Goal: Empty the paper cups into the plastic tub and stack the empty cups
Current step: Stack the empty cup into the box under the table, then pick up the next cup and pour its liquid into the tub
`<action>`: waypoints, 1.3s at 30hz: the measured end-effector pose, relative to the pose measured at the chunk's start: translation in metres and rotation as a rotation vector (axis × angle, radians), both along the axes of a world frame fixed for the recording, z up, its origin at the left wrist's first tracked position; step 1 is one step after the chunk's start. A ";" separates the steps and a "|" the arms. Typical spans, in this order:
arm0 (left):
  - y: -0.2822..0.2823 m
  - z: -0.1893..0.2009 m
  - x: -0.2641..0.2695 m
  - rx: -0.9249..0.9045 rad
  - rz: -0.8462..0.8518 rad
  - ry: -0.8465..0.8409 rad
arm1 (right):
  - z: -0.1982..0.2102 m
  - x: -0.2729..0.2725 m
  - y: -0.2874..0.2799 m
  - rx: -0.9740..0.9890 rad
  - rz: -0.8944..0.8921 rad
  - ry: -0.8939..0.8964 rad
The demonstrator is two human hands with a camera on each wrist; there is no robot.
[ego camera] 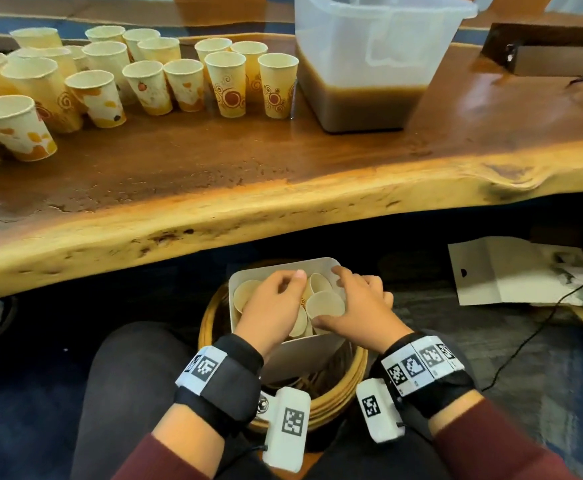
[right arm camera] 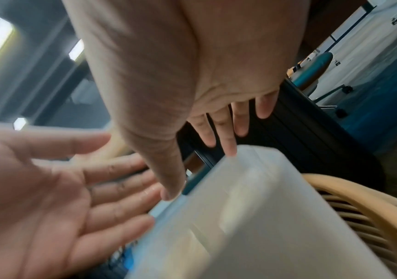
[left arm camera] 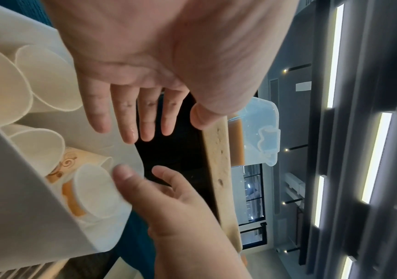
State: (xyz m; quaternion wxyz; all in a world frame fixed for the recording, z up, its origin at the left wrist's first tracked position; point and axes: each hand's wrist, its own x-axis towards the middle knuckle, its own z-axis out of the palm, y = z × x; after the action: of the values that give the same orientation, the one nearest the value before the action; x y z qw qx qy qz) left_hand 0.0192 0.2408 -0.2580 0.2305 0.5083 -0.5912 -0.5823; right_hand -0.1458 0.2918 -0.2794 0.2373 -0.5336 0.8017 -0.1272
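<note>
This looks like an office or meeting room. A long live-edge wooden worktop [ego camera: 283, 188] stands on dark blue carpet [ego camera: 23, 410]. The wrist views show linear ceiling lights [left arm camera: 375, 156] set in dark panels, a glass partition with a black frame [left arm camera: 252, 203], and a teal swivel chair on castors [right arm camera: 312, 71] on blue carpet.

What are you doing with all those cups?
A person sits at a wooden table with both hands down over a white box of empty cups in a basket between their knees. The left hand and right hand are open, gripping nothing. Many cups stand on the table beside a tub partly full of brown liquid.
</note>
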 end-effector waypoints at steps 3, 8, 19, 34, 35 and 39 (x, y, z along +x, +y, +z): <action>-0.005 0.021 -0.001 0.012 0.005 0.086 | 0.032 -0.008 -0.005 -0.103 0.041 -0.146; -0.037 0.082 0.001 0.006 0.076 0.329 | 0.116 -0.018 -0.035 -0.255 0.023 -0.721; -0.168 0.164 -0.011 0.073 0.239 0.498 | 0.189 -0.001 -0.221 -0.440 -0.250 -0.942; -0.249 0.179 -0.075 0.090 0.185 0.381 | 0.173 -0.009 -0.318 -0.530 -0.289 -0.839; -0.248 0.181 -0.075 0.093 0.184 0.371 | 0.174 -0.008 -0.316 -0.541 -0.282 -0.834; -0.243 0.177 -0.070 0.079 0.194 0.344 | 0.175 -0.004 -0.302 -0.599 -0.256 -0.815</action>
State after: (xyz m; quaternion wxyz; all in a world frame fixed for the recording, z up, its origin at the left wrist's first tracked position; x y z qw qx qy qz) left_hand -0.0508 -0.0026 -0.0813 0.3630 0.4647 -0.4680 -0.6582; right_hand -0.1500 -0.0102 -0.1047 0.3499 -0.3830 0.6315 -0.5762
